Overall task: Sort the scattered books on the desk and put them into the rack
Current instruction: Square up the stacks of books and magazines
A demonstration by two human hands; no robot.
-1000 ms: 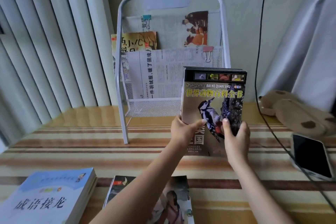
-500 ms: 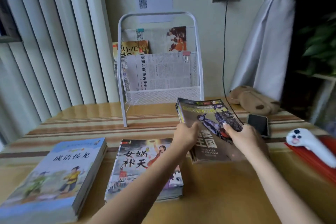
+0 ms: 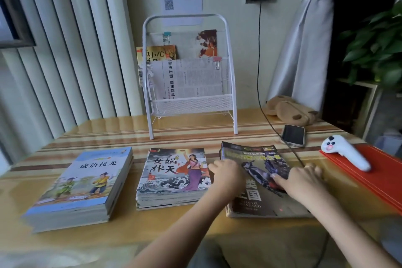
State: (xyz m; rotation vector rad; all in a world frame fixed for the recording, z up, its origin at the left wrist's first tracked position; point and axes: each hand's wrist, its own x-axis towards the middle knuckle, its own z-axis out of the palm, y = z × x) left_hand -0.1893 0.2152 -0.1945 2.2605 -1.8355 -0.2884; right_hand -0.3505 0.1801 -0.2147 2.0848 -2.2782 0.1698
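Three book stacks lie in a row on the striped desk [image 3: 195, 137]: a blue-covered stack [image 3: 82, 183] at the left, a stack topped by a cover with a woman in purple [image 3: 174, 172] in the middle, and a dark bird encyclopedia stack [image 3: 258, 183] at the right. My left hand [image 3: 228, 177] grips the left edge of the bird book. At the book's right edge my right hand [image 3: 302, 180] holds on, thumb on the cover. The book lies flat. The white wire rack [image 3: 191, 105] stands at the back, holding newspapers and an orange book [image 3: 156, 53].
A phone [image 3: 293, 135] and a black cable lie right of the rack, with a brown plush [image 3: 291, 111] behind them. A white controller [image 3: 345, 154] rests on a red folder [image 3: 380, 178] at the desk's right edge. A plant [image 3: 374, 45] stands beyond.
The bird book, held upright in front of the rack a second ago, has come down towards me and now lies flat at the right of the desk. Both hands stayed on it.
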